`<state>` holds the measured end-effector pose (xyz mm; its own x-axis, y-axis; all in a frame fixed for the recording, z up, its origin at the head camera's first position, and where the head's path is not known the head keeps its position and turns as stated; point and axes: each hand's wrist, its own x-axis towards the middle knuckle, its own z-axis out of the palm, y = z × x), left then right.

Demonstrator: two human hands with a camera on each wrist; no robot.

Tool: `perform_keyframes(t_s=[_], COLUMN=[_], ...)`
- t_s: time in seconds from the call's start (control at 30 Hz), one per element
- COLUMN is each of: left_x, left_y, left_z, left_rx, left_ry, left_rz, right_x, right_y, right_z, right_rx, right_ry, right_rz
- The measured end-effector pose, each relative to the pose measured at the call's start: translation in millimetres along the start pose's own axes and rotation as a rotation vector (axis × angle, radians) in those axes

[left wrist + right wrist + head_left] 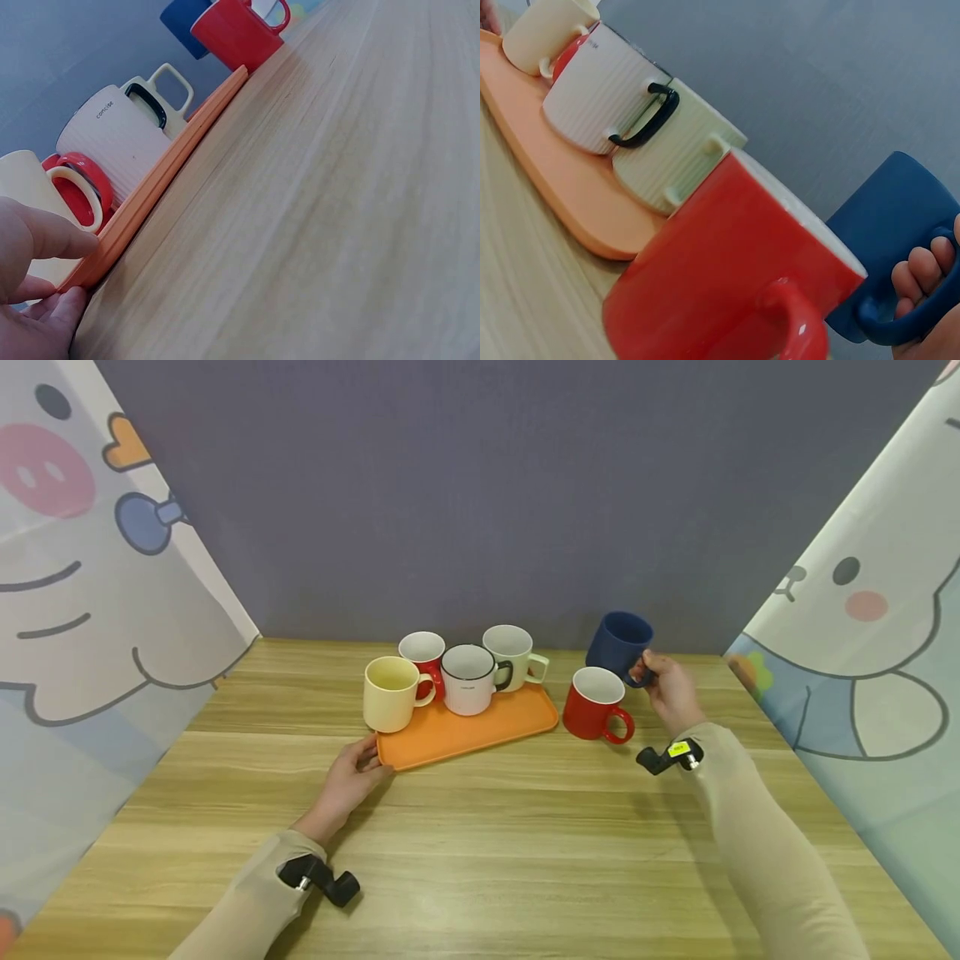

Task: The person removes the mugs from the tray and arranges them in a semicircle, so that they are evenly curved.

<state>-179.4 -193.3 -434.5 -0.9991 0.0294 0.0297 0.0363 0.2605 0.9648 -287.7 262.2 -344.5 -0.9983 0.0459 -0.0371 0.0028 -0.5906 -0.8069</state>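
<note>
Left hand (351, 783) pinches the orange tray (468, 737), four mugs (468, 693) aboard; not yet on, towards three o'clock: red mug (583, 714), and blue mug (611, 652) gripped by right hand (672, 687).

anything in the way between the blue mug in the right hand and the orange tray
Partly: a red mug stands on the table by the right end of the tray, in front of the blue mug. The way behind it looks free.

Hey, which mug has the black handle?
The white mug with the black rim, standing on the orange tray; no other mug here has a black handle.
</note>
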Motion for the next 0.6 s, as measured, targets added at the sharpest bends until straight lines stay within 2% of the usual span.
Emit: perform_keyframes(t_s=[0.27,0.6], left_x=[0.8,1.9], left_y=[1.1,-2.3], left_z=[-0.1,0.6], left_rx=[0.006,-0.022], left_ry=[-0.009,0.010], left_rz=[0.009,-0.012], right_x=[-1.1,-2.4], right_y=[10,19], right_z=[-5,-12], right_rx=[-0.043,-0.072], right_ry=[0.050,0.104], right_rz=[0.029,0.033])
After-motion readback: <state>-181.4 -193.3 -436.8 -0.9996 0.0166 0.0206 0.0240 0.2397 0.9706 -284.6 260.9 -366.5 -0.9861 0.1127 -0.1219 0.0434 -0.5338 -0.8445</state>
